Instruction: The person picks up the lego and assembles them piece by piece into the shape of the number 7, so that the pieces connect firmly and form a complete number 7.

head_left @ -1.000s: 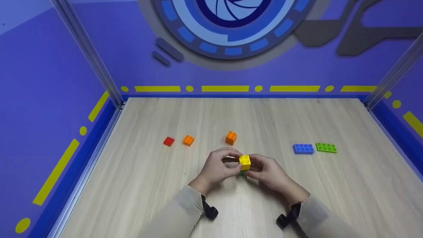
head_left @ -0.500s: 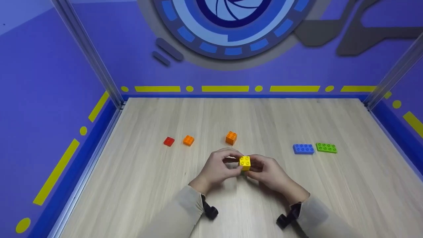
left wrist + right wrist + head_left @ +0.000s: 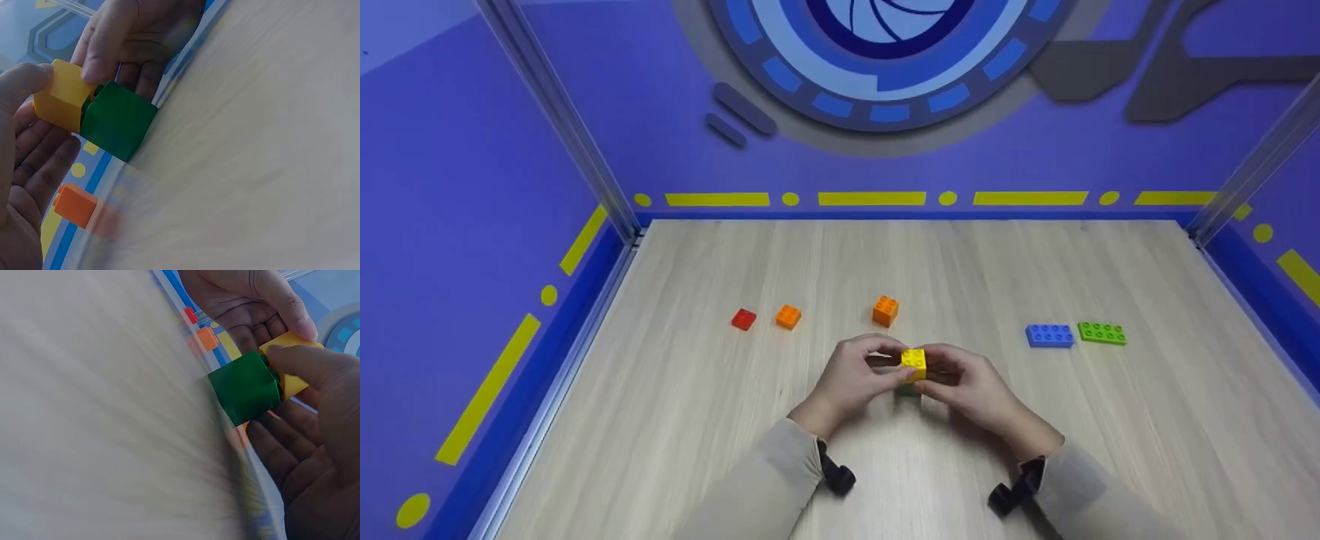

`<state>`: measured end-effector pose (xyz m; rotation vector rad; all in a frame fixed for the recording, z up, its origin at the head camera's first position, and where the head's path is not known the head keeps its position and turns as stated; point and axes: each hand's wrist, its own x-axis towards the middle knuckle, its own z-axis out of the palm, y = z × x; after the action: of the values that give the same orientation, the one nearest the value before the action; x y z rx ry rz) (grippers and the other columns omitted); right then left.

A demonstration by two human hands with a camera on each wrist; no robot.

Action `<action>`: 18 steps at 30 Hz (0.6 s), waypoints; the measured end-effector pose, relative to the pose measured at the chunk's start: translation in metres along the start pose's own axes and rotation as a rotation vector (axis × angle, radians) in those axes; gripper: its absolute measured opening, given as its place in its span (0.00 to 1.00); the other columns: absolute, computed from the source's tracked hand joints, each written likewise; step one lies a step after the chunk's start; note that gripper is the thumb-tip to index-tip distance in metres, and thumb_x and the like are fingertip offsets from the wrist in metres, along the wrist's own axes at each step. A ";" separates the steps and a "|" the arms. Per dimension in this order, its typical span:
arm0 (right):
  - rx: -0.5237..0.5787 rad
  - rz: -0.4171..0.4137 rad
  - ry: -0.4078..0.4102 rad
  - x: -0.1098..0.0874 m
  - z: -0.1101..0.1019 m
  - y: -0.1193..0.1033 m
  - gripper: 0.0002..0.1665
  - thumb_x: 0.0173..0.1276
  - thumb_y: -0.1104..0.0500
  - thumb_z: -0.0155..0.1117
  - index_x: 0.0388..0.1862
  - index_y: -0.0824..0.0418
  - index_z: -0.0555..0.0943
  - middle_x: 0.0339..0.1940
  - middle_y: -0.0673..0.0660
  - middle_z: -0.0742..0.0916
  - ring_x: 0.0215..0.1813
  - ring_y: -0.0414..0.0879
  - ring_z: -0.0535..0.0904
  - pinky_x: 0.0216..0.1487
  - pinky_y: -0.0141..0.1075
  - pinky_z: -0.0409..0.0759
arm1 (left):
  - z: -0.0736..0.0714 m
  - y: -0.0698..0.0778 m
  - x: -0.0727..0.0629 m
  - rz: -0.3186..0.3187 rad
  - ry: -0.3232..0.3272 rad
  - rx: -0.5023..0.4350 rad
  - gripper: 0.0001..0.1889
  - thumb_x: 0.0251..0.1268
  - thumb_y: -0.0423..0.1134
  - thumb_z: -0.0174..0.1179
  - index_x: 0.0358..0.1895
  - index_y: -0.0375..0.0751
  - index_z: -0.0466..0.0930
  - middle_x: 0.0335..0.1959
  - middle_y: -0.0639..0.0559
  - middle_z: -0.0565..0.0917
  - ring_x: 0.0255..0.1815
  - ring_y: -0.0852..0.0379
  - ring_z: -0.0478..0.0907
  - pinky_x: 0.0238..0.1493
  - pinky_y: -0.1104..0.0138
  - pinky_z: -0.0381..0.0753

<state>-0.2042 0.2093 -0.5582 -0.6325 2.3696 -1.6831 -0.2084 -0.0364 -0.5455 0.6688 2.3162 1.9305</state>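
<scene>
A yellow building brick is held over a green building brick in the middle of the table. My left hand pinches the yellow brick from the left, with its thumb on the near face. From the other side my right hand grips it too, its thumb close to the seam. In the right wrist view, green studs show in a gap between the bricks. The green brick's lower end is at the tabletop. Fingertips behind the bricks are partly hidden.
Beyond the hands stands a tall orange brick. To the left lie a low orange brick and a flat red one. Blue and lime green long bricks lie at the right. Blue-purple walls enclose the table.
The yellow brick has shifted slightly left with my fingers, and more of the green brick shows below it. Both hands keep their hold. The loose bricks have stayed put.
</scene>
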 end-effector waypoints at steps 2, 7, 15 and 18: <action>0.027 -0.026 0.024 0.000 -0.001 0.000 0.30 0.78 0.61 0.78 0.75 0.67 0.83 0.67 0.66 0.91 0.64 0.44 0.92 0.67 0.31 0.88 | 0.001 0.000 0.000 -0.003 0.001 -0.011 0.15 0.69 0.31 0.80 0.57 0.36 0.93 0.57 0.42 0.93 0.60 0.47 0.92 0.61 0.66 0.92; 0.028 -0.072 0.071 -0.001 -0.001 0.000 0.24 0.83 0.62 0.72 0.73 0.67 0.85 0.65 0.67 0.92 0.61 0.35 0.90 0.64 0.27 0.87 | 0.002 0.001 0.000 0.001 -0.001 -0.014 0.15 0.70 0.31 0.80 0.57 0.37 0.93 0.57 0.42 0.93 0.60 0.48 0.92 0.62 0.65 0.92; 0.036 -0.093 0.060 -0.001 -0.003 -0.001 0.20 0.84 0.63 0.70 0.70 0.67 0.86 0.64 0.68 0.92 0.59 0.35 0.90 0.63 0.27 0.87 | 0.000 0.001 0.002 0.017 -0.020 -0.016 0.14 0.70 0.32 0.80 0.55 0.39 0.93 0.57 0.43 0.93 0.60 0.53 0.92 0.63 0.61 0.93; 0.054 -0.099 0.040 -0.002 -0.005 -0.002 0.19 0.83 0.64 0.70 0.69 0.68 0.86 0.64 0.69 0.91 0.59 0.36 0.90 0.62 0.28 0.88 | -0.001 0.001 0.002 0.017 -0.037 -0.022 0.13 0.69 0.32 0.80 0.55 0.38 0.93 0.57 0.43 0.93 0.59 0.56 0.91 0.64 0.61 0.93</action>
<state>-0.2040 0.2135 -0.5553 -0.7240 2.3464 -1.8105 -0.2100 -0.0363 -0.5438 0.7176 2.2723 1.9302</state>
